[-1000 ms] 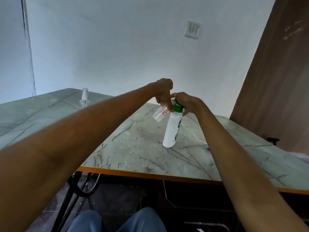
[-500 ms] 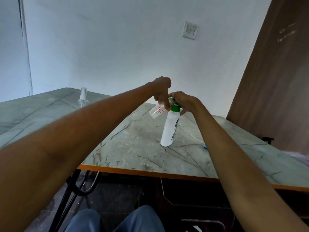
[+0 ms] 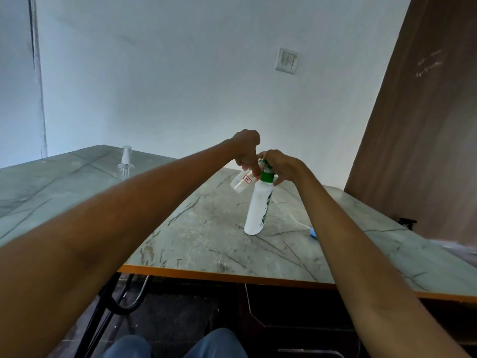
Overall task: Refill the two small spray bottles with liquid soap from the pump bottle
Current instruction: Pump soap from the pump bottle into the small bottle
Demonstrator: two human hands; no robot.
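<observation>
A white pump bottle (image 3: 256,208) with a green top stands upright on the marble table (image 3: 201,236). My right hand (image 3: 280,165) is closed over its green pump head. My left hand (image 3: 246,148) holds a small clear spray bottle (image 3: 241,183) with a red-edged label, tilted, its mouth up against the pump's nozzle. The nozzle itself is hidden by my fingers. A second small clear spray bottle (image 3: 125,164), with its sprayer cap on, stands upright far to the left on the table.
A small blue object with a thin white tube (image 3: 311,231) lies on the table right of the pump bottle, partly behind my right forearm. The table's orange front edge (image 3: 232,276) runs below. A brown door (image 3: 423,140) stands to the right.
Both hands have kept their grips on the two bottles. The view has shifted slightly; the tilted small bottle stays at the nozzle.
</observation>
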